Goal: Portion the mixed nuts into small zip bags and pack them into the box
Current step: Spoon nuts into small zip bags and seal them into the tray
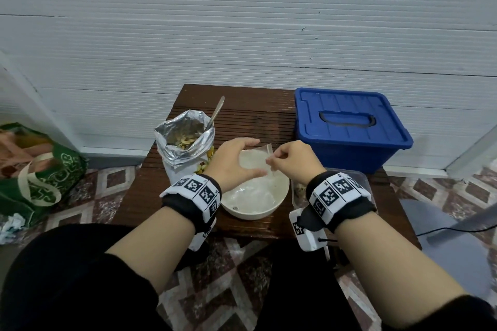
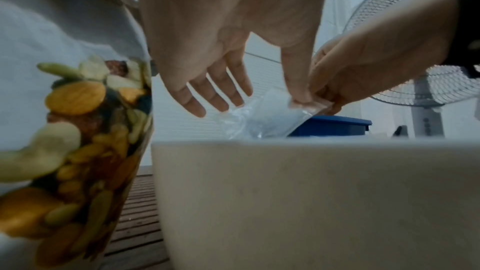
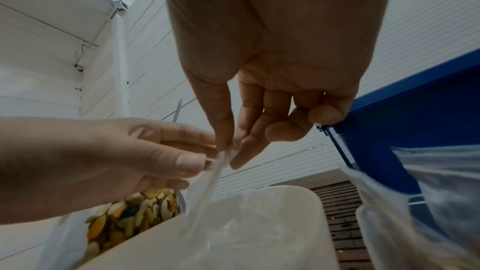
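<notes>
A small clear zip bag (image 1: 256,165) hangs over a white bowl (image 1: 285,193) at the table's front. My left hand (image 1: 251,157) pinches one side of the bag's top edge with its thumb (image 2: 298,95), the other fingers stretched out. Thumb and forefinger of my right hand (image 1: 271,160) pinch the opposite side (image 3: 230,153). The zip bag (image 3: 205,184) looks empty and its lower end dips into the bowl (image 3: 311,196). The opened foil bag of mixed nuts (image 1: 185,142) stands left of the bowl with a spoon (image 1: 217,111) in it. The blue box (image 1: 349,126) sits at the back right, lid on.
A clear plastic container (image 1: 297,192) lies under my right wrist, right of the bowl. The brown slatted table (image 1: 242,115) stands against a white wall. A green shopping bag (image 1: 40,177) is on the floor to the left, a standing fan (image 2: 428,48) to the right.
</notes>
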